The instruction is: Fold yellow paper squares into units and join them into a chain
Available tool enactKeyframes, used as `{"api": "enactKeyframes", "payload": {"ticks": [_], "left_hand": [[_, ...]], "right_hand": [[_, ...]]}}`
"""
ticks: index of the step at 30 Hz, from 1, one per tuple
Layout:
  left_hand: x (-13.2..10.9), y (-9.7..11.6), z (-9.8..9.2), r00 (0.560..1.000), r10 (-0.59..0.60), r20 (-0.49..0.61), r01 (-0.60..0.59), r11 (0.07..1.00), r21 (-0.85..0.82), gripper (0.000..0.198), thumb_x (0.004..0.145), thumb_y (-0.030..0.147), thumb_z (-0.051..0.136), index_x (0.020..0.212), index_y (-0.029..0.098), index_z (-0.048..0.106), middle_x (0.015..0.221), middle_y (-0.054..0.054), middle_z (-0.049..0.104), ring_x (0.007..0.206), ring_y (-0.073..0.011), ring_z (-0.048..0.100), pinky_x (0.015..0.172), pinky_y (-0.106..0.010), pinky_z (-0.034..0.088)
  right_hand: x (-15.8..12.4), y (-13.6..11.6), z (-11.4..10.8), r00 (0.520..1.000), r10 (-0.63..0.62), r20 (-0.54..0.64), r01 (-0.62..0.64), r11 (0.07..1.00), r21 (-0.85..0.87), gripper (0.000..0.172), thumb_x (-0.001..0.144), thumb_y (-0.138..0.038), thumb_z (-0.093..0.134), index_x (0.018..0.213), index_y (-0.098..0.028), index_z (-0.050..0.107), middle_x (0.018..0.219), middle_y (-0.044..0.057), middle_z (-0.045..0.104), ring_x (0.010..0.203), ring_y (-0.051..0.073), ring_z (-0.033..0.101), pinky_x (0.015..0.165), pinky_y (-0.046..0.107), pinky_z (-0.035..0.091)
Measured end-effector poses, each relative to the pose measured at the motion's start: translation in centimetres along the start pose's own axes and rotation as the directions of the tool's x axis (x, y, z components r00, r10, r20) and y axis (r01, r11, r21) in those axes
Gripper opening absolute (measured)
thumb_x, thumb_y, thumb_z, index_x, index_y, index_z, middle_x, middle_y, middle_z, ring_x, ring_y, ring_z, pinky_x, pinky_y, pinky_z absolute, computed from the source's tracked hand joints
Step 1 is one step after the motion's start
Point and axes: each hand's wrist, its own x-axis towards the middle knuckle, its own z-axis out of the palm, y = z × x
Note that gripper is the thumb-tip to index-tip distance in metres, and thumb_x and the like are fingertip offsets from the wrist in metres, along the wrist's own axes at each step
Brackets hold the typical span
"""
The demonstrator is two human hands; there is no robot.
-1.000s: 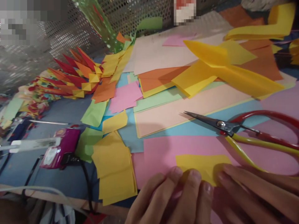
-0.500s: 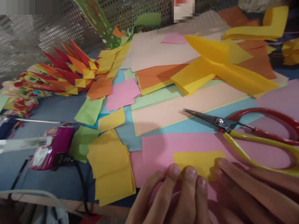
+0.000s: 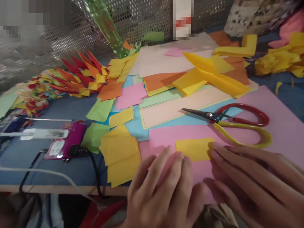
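A small folded piece of yellow paper (image 3: 196, 149) lies flat on a pink sheet (image 3: 162, 136). My left hand (image 3: 163, 186) rests with its fingers stretched at the lower left corner of the yellow piece, the fingertips on or right beside it. My right hand (image 3: 254, 177) lies with long, outstretched fingers, their tips touching the piece's right end; its thumb is apart from them. Just beyond the right hand are scissors (image 3: 210, 115) with one red and one yellow handle, blades slightly parted. Neither palm shows.
A stack of yellow paper squares (image 3: 122, 158) sits to the left, near a purple device with cables (image 3: 71, 136). Spiky red and orange folded paper (image 3: 83, 71), a bent yellow strip (image 3: 211, 76), a green bottle (image 3: 106, 28) and a woven basket (image 3: 247, 15) stand farther back.
The view has shifted, showing more of the right side and the table's front edge. My left hand has slid back toward the paper's lower left corner, uncovering more of the yellow piece.
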Motion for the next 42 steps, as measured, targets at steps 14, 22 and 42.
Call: {"api": "enactKeyframes", "payload": {"ticks": [14,22,42], "left_hand": [[2.2,0.0,0.8,0.998,0.065,-0.015,-0.066,0.953,-0.295,0.017,0.115,0.017,0.056,0.114,0.02,0.073,0.131,-0.002,0.079,0.132,-0.0198,0.064,0.12,-0.04,0.039],[1.4,-2.1,-0.8,0.979,0.203,0.014,-0.196,0.959,-0.206,0.025,0.115,0.01,0.054,0.104,0.02,0.074,0.13,0.002,0.083,0.139,-0.0211,0.066,0.135,-0.05,0.023],[1.0,-3.2,-1.0,0.971,0.212,0.109,-0.164,0.925,-0.342,0.01,0.1,0.013,0.076,0.104,0.022,0.078,0.112,0.004,0.083,0.11,-0.0183,0.072,0.099,-0.037,0.053]], "right_hand": [[1.9,0.4,-2.3,0.996,0.021,-0.086,-0.001,0.974,0.229,0.049,0.102,-0.006,0.056,0.149,-0.016,0.064,0.153,0.005,0.065,0.138,0.02,0.064,0.121,0.03,0.054],[1.7,0.8,-1.6,0.968,-0.25,0.031,0.249,0.967,0.047,0.037,0.1,-0.004,0.049,0.129,-0.009,0.072,0.15,0.009,0.066,0.141,0.032,0.056,0.121,0.047,0.043],[-0.4,-0.2,-0.6,0.97,-0.238,0.055,0.223,0.955,0.196,0.043,0.106,-0.014,0.048,0.144,-0.014,0.069,0.164,0.008,0.056,0.152,0.027,0.055,0.134,0.044,0.039]]}}
